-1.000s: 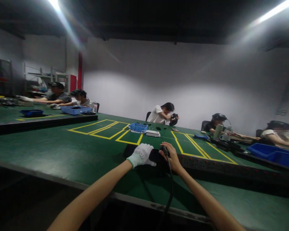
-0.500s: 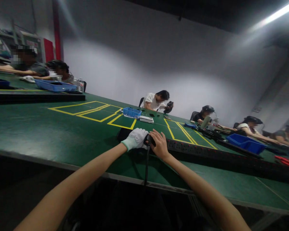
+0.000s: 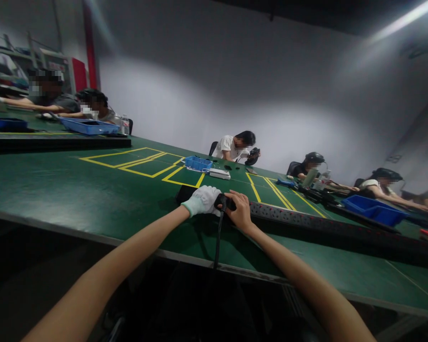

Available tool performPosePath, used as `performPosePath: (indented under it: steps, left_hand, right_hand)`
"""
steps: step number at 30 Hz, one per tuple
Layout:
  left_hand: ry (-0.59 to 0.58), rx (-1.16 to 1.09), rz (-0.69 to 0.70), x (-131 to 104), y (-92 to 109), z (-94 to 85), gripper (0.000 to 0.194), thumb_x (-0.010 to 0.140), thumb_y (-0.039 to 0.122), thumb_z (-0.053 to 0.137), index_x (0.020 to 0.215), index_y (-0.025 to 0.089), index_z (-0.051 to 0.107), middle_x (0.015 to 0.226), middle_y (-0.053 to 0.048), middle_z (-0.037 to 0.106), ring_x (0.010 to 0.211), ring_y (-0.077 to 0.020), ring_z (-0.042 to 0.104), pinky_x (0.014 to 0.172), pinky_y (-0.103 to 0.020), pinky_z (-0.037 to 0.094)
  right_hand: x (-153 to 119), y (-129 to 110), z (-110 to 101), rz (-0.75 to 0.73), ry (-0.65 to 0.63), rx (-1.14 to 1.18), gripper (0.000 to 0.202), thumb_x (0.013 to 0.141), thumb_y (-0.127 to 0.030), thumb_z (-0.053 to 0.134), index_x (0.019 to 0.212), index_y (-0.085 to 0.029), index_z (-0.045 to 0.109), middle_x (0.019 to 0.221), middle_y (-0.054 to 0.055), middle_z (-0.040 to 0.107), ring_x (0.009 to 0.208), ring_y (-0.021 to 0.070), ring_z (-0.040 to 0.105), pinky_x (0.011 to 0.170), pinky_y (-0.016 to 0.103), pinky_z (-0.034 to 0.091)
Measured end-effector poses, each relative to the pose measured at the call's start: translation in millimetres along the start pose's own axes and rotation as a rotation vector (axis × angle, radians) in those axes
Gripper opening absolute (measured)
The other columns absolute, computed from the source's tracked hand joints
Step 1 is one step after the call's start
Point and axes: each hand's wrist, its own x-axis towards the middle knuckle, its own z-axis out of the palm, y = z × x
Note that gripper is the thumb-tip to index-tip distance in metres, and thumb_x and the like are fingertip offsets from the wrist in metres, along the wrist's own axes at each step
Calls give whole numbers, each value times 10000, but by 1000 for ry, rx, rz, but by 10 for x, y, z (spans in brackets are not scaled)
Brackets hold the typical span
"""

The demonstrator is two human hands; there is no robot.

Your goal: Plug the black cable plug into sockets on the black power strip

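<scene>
A black plug (image 3: 221, 201) is held in front of the body, just above the near edge zone of the green table (image 3: 92, 194), at the left part of a long black socket strip (image 3: 292, 219); it is gripped by the bare right hand (image 3: 240, 212), whose fingers are curled over its right side, the thumb being mostly hidden; from the plug a black cable (image 3: 218, 242) is hung down across the table and over its edge; the left hand (image 3: 204, 200), covered by a white glove with a pale green cuff, is laid beside the plug, its fingers bent towards the right hand; whether anything is pinched by the gloved fingers cannot be told, since their tips are hidden; behind the hands, outlines are marked on the table in yellow tape (image 3: 139, 174); beyond these a light blue basket (image 3: 199, 164) and a white block (image 3: 220, 174) are set near each other; to the right, a dark blue bin (image 3: 374, 209) is placed behind the strip, and to the left a blue tray (image 3: 89, 126) is seen near a clear bottle (image 3: 125, 125); on the far side, a dark object (image 3: 252, 156) is held up by a seated person (image 3: 227, 147) in a white top.
</scene>
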Motion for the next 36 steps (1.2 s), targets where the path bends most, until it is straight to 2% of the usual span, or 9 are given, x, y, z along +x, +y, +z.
performPosePath:
  steps: [4, 8, 16, 24, 27, 36]
  left_hand:
    - [0, 9, -14, 3, -6, 21, 728, 596, 773, 557, 960, 144, 542, 907, -123, 590, 839, -277, 584, 757, -373, 403]
    - [5, 18, -7, -6, 3, 29, 745, 602, 809, 510, 942, 146, 537, 888, -117, 584, 828, -265, 583, 757, -368, 404]
    - [18, 47, 5, 0, -3, 64, 677, 633, 744, 553, 969, 157, 531, 898, -117, 588, 837, -272, 586, 754, -368, 402]
    - [24, 84, 9, 5, 20, 93, 657, 661, 707, 550, 1005, 149, 519, 918, -124, 579, 851, -282, 577, 748, -379, 405]
    - [10, 107, 21, 14, 17, 112, 611, 690, 664, 551, 1010, 144, 516, 936, -129, 575, 855, -278, 573, 751, -379, 408]
    - [4, 74, 43, 20, -3, 93, 677, 666, 762, 494, 972, 158, 519, 905, -109, 586, 809, -264, 587, 739, -367, 412]
  right_hand:
    - [121, 32, -26, -12, -54, 22, 306, 756, -400, 663, 1013, -237, 629, 1048, 52, 669, 1153, 247, 522, 966, 408, 355]
    - [207, 54, -17, -22, -76, 33, 300, 726, -413, 690, 973, -251, 643, 1070, 34, 665, 1158, 263, 519, 939, 419, 377]
    - [22, 38, 42, -29, -24, 15, 303, 787, -291, 619, 1077, -212, 581, 1120, 55, 640, 1200, 231, 481, 1004, 400, 328]
    - [-77, -15, 46, -77, -86, -25, 458, 772, -174, 557, 1221, -166, 466, 1273, 112, 537, 1255, 247, 413, 1046, 433, 278]
    - [-98, -31, 34, -86, -111, -20, 528, 755, -189, 569, 1261, -157, 422, 1296, 130, 508, 1243, 255, 416, 1052, 446, 263]
    - [29, 84, -15, -67, -197, -11, 478, 711, -247, 642, 1151, -174, 471, 1117, 105, 577, 1050, 245, 515, 914, 392, 379]
